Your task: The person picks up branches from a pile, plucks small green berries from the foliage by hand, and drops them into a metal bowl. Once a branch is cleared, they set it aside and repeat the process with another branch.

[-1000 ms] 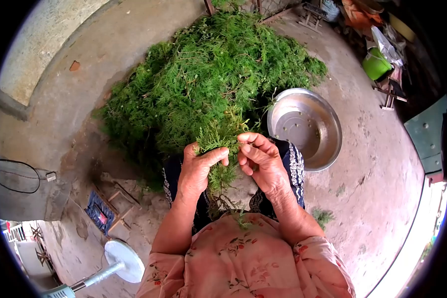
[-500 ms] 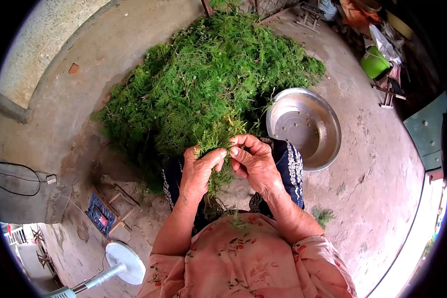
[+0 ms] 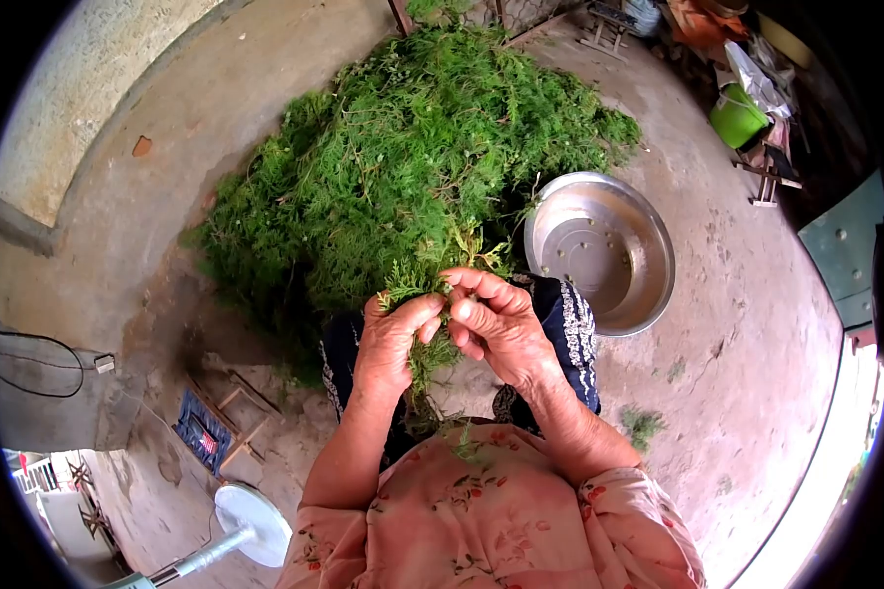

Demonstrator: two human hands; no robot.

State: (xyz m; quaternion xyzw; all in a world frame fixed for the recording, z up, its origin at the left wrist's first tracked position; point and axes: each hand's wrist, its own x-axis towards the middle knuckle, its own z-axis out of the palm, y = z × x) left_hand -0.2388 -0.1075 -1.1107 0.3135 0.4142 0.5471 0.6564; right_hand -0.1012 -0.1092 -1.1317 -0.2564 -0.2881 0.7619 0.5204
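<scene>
My left hand (image 3: 395, 339) is closed on a green conifer sprig (image 3: 408, 285), thumb and forefinger pinched round its stem. Right beside it, my right hand (image 3: 501, 329) touches the sprig with its forefinger tip. The thumb of that hand is bent just below, and its other fingers curl inward; whatever they hold is hidden. Both hands are above my lap, at the near edge of a big heap of feathery green branches (image 3: 403, 157). To the right of the heap stands a wide metal basin (image 3: 658, 240) with several small pale green bits on its bottom.
A low folding stool (image 3: 204, 432) and a white fan (image 3: 255, 525) are at the lower left. A green bucket (image 3: 739, 118) and a small wooden stool (image 3: 768, 177) stand at the upper right. A loose green tuft (image 3: 642, 426) lies on the concrete floor.
My right thumb has drawn slightly down and apart from the forefinger, which has shifted a little left along the sprig. My left hand keeps its pinch.
</scene>
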